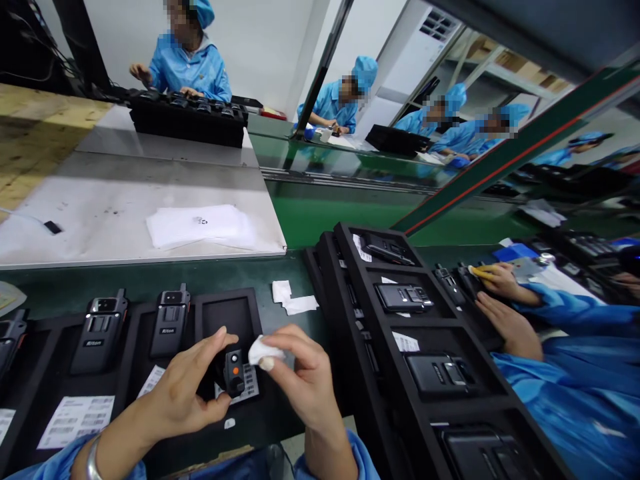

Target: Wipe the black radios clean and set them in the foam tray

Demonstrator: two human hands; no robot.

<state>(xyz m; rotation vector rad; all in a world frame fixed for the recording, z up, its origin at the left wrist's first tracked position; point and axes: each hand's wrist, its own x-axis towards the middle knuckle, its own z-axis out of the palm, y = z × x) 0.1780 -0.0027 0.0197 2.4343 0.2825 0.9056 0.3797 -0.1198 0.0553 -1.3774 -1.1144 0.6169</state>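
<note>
My left hand [187, 387] is closed around a black two-way radio [234, 373], its narrow end with an orange button facing up toward me. Pinched between the thumb and fingers of my right hand [305, 373] is a crumpled white wipe [263, 350], close beside the radio's right side; whether they touch I cannot tell. Below the radio, a barcode label sheet [251, 387] lies partly hidden in the black foam tray [253, 300]. Two similar radios, one radio [170, 323] nearer and another radio [100, 333] further left, rest in the tray's compartments.
Stacked foam trays [350, 287] holding more radios stand to my right. Beyond them, a co-worker's hands [505, 300] handle a device with something yellow. Folded white wipes [295, 300] lie ahead on the green bench, and white papers [200, 225] on a pale board. Other people sit across the line.
</note>
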